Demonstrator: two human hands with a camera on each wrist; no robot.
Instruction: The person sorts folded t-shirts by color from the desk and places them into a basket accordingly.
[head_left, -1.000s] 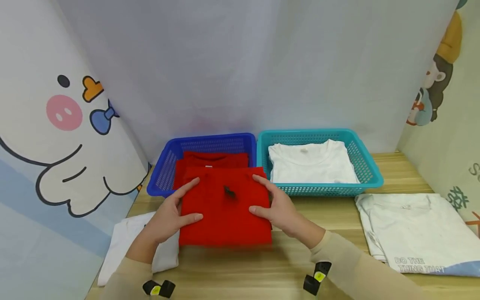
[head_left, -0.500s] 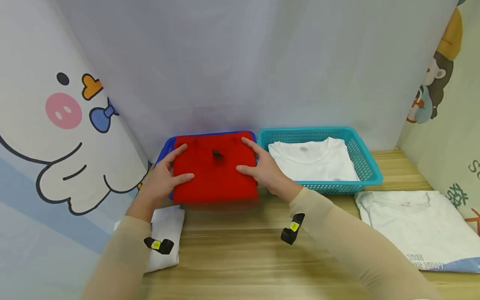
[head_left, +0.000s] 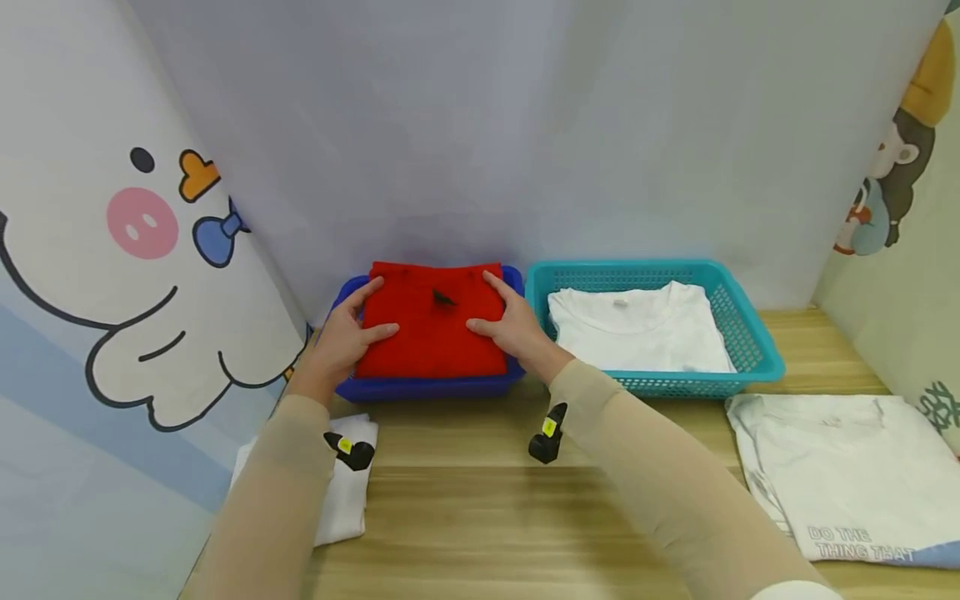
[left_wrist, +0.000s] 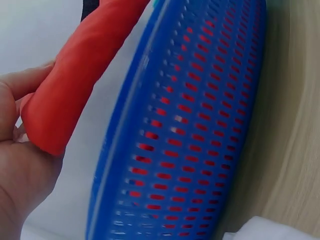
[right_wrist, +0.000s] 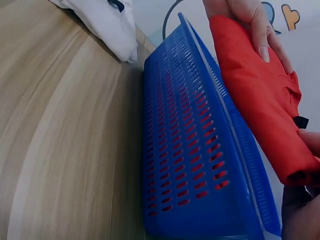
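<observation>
A folded red shirt (head_left: 431,342) with a small dark mark is held by both hands over the blue basket (head_left: 431,388). My left hand (head_left: 341,340) grips its left edge, thumb on top. On the right edge, my right hand (head_left: 517,327) grips it the same way. Both wrist views show the shirt (left_wrist: 75,85) just above the basket's rim, apart from it. More red cloth (right_wrist: 187,165) shows through the holes of the basket wall. Fingers beneath the shirt are mostly hidden.
Right of the blue basket stands a teal basket (head_left: 660,383) holding a folded white shirt (head_left: 637,329). Another white shirt (head_left: 847,467) with printed lettering lies at the right. White folded cloth (head_left: 348,500) lies under the left forearm on the wooden table (head_left: 465,517). A curtain hangs behind.
Both hands have carried the red shirt away from me, from the basket's near side to over the blue basket. It now covers the red cloth seen inside a second ago.
</observation>
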